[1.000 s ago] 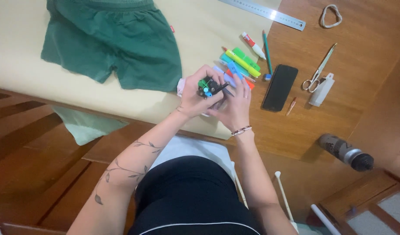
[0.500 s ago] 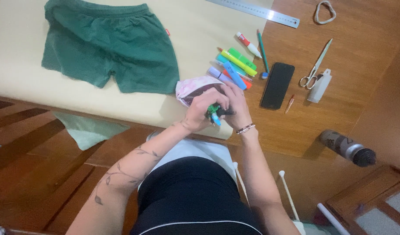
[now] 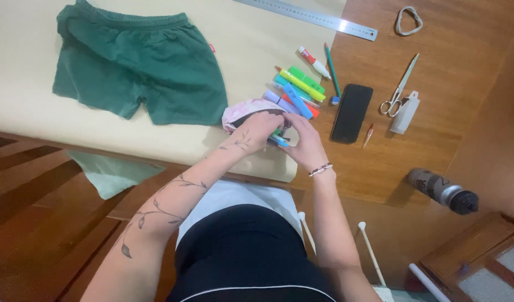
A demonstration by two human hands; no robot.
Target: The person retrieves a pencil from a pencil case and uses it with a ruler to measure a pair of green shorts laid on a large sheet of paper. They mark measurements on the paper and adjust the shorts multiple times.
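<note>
shorts (image 3: 137,67), green, lie flat on the cream sheet at far left, untouched. next our left hand (image 3: 261,127) grips the open mouth of the pink pencil pouch (image 3: 247,109) just past it. our right hand (image 3: 306,140) is curled round a few markers (image 3: 279,138) at that opening, so we judge we're mid-way w/ loading them. next move prob needs the tips lined up w/ the mouth. loose highlighters (image 3: 299,89), black phone (image 3: 352,112), scissors (image 3: 398,89) sit further right.
</note>
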